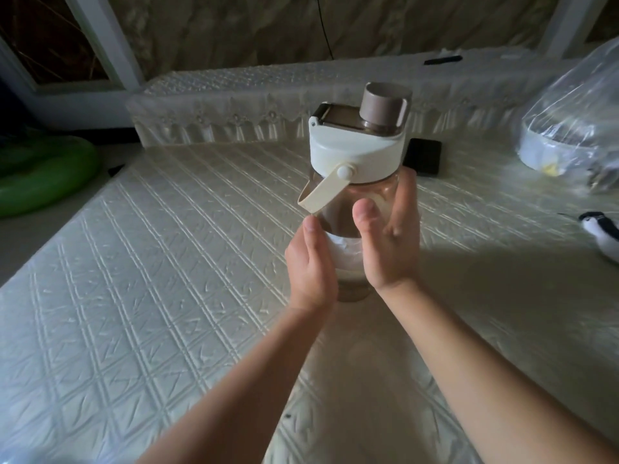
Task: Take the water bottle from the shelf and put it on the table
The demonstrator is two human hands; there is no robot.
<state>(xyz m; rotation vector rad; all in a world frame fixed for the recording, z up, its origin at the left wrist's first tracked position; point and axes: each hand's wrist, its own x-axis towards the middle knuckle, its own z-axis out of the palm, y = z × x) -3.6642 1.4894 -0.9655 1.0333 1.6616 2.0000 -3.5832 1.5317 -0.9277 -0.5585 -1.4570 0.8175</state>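
Note:
A clear water bottle (355,182) with a white lid, a brown cap and a cream strap stands upright over the middle of the table (150,296), which has a cream embossed cover. My left hand (310,266) presses against the bottle's left side. My right hand (388,236) wraps its right side, thumb in front, fingers behind. Both hands hide the lower body of the bottle. Whether its base touches the table I cannot tell.
A black flat device (423,157) lies just behind the bottle. A crinkled plastic bag (569,122) holding a round container sits at the far right. A small black and white object (603,234) lies at the right edge. A green inflatable (43,175) rests off the table's left.

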